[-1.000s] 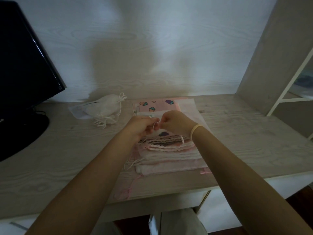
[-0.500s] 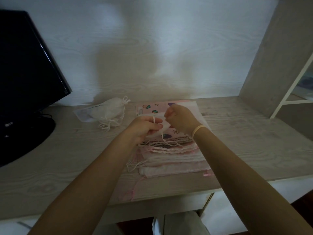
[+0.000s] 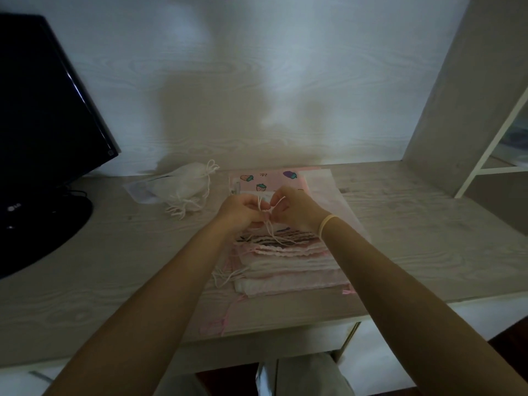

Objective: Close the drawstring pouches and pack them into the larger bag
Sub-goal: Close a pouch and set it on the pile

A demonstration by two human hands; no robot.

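- The left hand (image 3: 243,208) and the right hand (image 3: 295,208) meet in the middle of the frame, above a stack of pouches (image 3: 288,264).
- Both hands have curled fingers that pinch the thin white string (image 3: 271,224) of a pouch. The pouch itself is mostly hidden behind the hands.
- The stack of pouches lies on the desk (image 3: 428,238), just below the hands.
- A white pouch (image 3: 187,185) that looks tied sits to the left of the hands, with a big white bag (image 3: 143,187) partly under it.
- The pouches look soft, light and floppy. The string is thin and could slip, so pinch it near the pouch mouth.
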